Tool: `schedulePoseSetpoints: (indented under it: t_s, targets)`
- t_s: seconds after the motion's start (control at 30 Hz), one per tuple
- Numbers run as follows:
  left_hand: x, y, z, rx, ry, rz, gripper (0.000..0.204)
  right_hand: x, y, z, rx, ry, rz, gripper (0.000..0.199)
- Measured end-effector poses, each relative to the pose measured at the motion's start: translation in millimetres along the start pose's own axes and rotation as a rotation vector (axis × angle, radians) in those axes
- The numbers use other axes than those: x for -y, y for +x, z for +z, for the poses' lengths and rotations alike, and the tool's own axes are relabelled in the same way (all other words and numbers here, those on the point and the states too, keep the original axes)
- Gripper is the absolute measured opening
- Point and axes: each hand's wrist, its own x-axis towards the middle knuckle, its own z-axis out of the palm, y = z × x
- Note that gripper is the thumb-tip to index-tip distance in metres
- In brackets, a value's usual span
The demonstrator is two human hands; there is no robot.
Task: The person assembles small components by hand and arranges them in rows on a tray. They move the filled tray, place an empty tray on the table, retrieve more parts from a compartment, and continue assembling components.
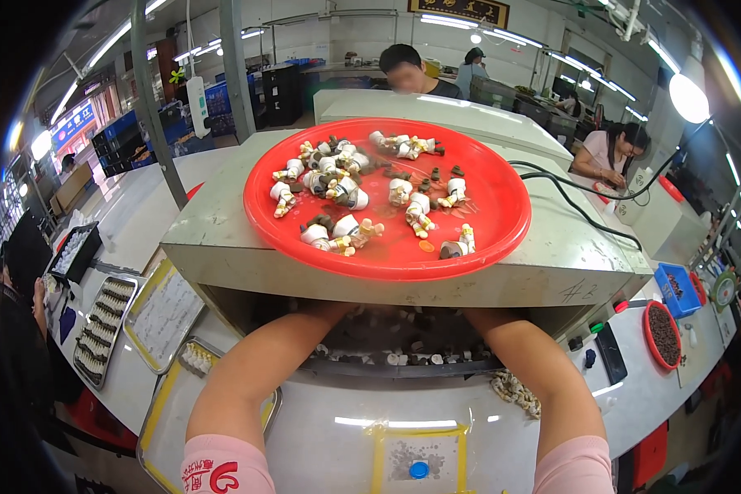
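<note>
Both hands are hidden inside the pale grey-green, box-shaped metal booth (pixel 502 290), their opening and hold impossible to tell, and a careless outward drag of either bare forearm (pixel 255 362) could spill the small white pieces (pixel 403 360) lining the shallow dark tray (pixel 403 371).

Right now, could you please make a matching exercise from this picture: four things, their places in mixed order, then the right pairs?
1. large round red plastic tray
2. small round blue cap
3. rectangular blue plastic basket
4. the two bare hands

A. inside a square of yellow tape on the white table
B. out of sight in the opening of the pale grey-green box
C. to the right of that box
D. on top of that box, loaded with small white figurine pieces

Pairs: 1-D; 2-A; 3-C; 4-B
</note>
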Motion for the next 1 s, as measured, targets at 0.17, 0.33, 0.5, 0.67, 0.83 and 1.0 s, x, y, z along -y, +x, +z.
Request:
schedulePoseSetpoints:
  t_s: [0.17,0.33,0.5,0.67,0.83,1.0]
  targets:
    - [-22,-10,0,0.012,-0.109,-0.025,0.051,2,-2,18,0.033,0.188,0.022,0.056]
    - [-34,-21,0,0.027,-0.223,-0.061,0.048,5,1,42,0.074,0.382,0.054,0.055]
    - [-43,-32,3,0.045,-0.349,-0.081,0.046,12,-15,50,0.103,0.559,0.091,0.055]
    - [-28,-43,11,0.147,-0.502,-0.136,0.06,64,-54,80,-0.019,0.443,0.273,0.04]
    - [-89,-119,22,0.019,-0.543,-0.073,0.073,91,-107,90,0.049,0.461,0.31,0.029]
    - [-88,-187,36,-0.127,-0.561,0.026,0.077,117,-165,134,0.048,0.424,0.215,0.03]
